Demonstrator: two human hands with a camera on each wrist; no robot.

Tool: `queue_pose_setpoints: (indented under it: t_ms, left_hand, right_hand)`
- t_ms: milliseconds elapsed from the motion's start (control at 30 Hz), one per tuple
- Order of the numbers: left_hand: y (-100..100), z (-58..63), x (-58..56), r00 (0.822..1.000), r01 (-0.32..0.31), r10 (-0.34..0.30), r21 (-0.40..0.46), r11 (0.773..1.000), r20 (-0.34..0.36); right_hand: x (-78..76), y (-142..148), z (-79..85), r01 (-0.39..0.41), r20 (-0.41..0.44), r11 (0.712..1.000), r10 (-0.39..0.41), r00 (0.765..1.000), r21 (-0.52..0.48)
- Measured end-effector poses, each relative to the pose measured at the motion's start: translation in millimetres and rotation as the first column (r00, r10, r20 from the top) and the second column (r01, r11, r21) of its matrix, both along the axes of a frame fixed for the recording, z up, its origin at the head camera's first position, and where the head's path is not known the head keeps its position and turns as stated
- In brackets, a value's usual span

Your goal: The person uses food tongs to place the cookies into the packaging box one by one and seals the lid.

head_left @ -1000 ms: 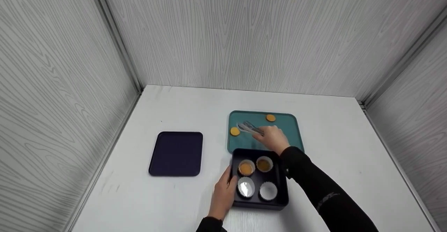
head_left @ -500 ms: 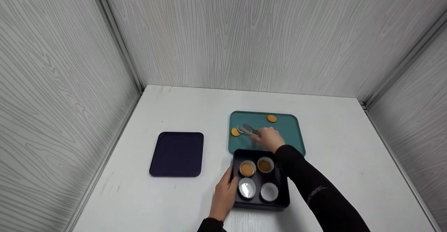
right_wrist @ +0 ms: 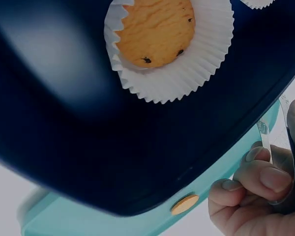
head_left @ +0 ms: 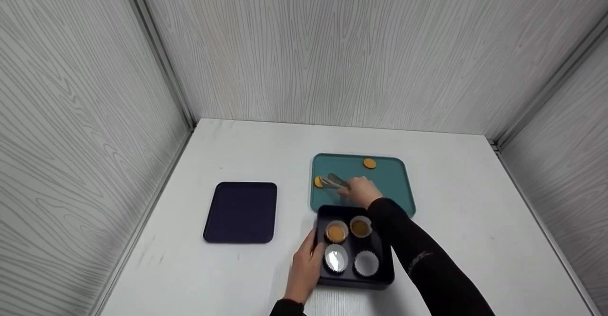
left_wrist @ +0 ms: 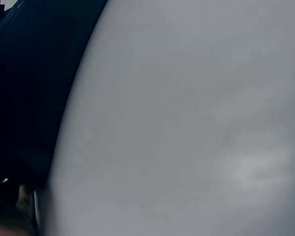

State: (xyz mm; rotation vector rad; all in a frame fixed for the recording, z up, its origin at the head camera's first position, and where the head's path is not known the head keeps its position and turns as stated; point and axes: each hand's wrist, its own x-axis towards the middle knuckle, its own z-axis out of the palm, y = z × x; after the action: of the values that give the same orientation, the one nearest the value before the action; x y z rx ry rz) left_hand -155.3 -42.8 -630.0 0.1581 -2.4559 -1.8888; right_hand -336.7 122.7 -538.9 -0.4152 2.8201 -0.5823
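My left hand [head_left: 304, 266] grips the left wall of a deep navy baking pan [head_left: 351, 278]; in the left wrist view the pan [left_wrist: 34, 98] fills the left side. My right hand [head_left: 361, 191] holds metal tongs [head_left: 335, 182], their tips over a round yellow cookie [head_left: 318, 181] at the left of a teal tray [head_left: 387, 187]. I cannot tell whether the tips pinch it. The right wrist view shows this hand [right_wrist: 258, 196] with fingers curled round the tongs [right_wrist: 264, 132]. Another cookie [head_left: 369, 163] lies near the tray's far edge.
Inside the pan stand white paper baking cups: the far-left cup holds an orange cookie [head_left: 337, 233], the far-right cup a browner one [head_left: 360, 228]. The two near cups [head_left: 336, 259] show only pale bottoms. A flat navy tray [head_left: 241, 214] lies to the left. Pale walls surround the white table.
My right hand has moved left and slightly nearer, bringing the tongs' tips from beside the left cookie to over it. The left hand and pan have hardly moved.
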Motion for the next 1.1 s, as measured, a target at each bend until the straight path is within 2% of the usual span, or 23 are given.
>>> queue_pose_setpoints:
  t_ms: [167,300,533,667,867,933,1100]
  left_hand:
    - [1,0.1,1.1,1.0,0.009,-0.009,0.033,0.999,0.017]
    - [1,-0.7,1.5,1.0,0.007,-0.008,0.022,1.0,0.008]
    - [1,-1.2,2.1,1.0,-0.001,0.001,0.012,1.0,-0.003]
    - [1,-1.0,2.5,1.0,0.001,-0.001,0.017,1.0,-0.002]
    - [1,-1.3,1.7,1.0,0.0,0.0,0.021,1.0,0.006]
    - [0,-1.5,2.0,1.0,-0.004,0.003,0.022,1.0,0.01]
    - [0,-1.7,1.7,1.0,-0.001,0.001,0.02,1.0,-0.008]
  right_hand:
    - [0.4,-7,1.5,-0.022,-0.03,0.999,0.024,0.999,0.043]
    - [3.9,-11,5.2,-0.044,-0.056,0.996,0.048,0.997,0.079]
    - [10.2,-16,8.7,-0.029,-0.109,0.994,0.041,0.993,0.11]
    - [11.9,-19,7.7,-0.02,-0.201,0.988,0.051,0.978,0.156]
    - [14.8,-20,5.7,0.003,-0.355,0.98,0.069,0.932,0.199]
    - [15.2,-20,6.0,0.0,-0.365,0.98,0.075,0.928,0.201]
    - [14.7,-19,8.2,-0.033,-0.341,0.973,0.111,0.933,0.228]
